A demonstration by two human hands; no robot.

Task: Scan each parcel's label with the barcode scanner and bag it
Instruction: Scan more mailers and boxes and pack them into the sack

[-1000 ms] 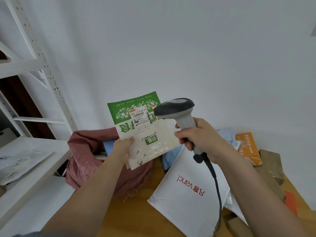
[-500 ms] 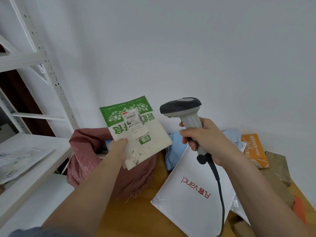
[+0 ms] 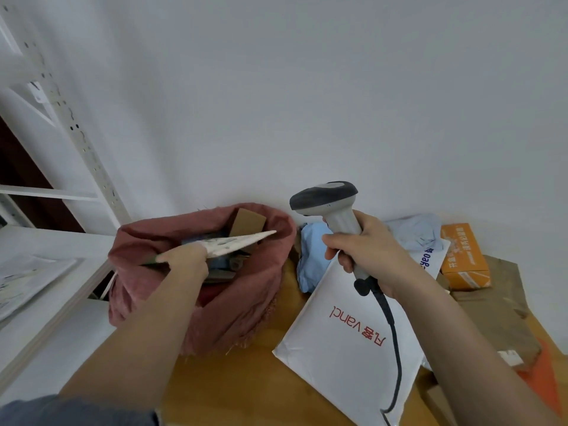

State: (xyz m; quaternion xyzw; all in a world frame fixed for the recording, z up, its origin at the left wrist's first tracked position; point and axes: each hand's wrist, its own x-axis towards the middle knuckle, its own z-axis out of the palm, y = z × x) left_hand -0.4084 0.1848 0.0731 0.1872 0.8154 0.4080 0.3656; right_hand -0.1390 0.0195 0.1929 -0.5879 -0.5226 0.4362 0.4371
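The left hand (image 3: 184, 256) pinches a flat parcel (image 3: 242, 241), held nearly level over the open pink bag (image 3: 239, 302) on the tabletop (image 3: 233, 388). The right hand (image 3: 372, 250) grips the scanner (image 3: 332, 207) upright beside it.

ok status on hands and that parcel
Left hand pinching flat parcel over red sack mouth. Right hand gripping scanner. Nothing blocking.

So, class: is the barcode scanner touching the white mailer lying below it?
Cannot tell. In the head view the right hand grips the barcode scanner in front of the white mailer; the overlap shows neither contact nor gap.
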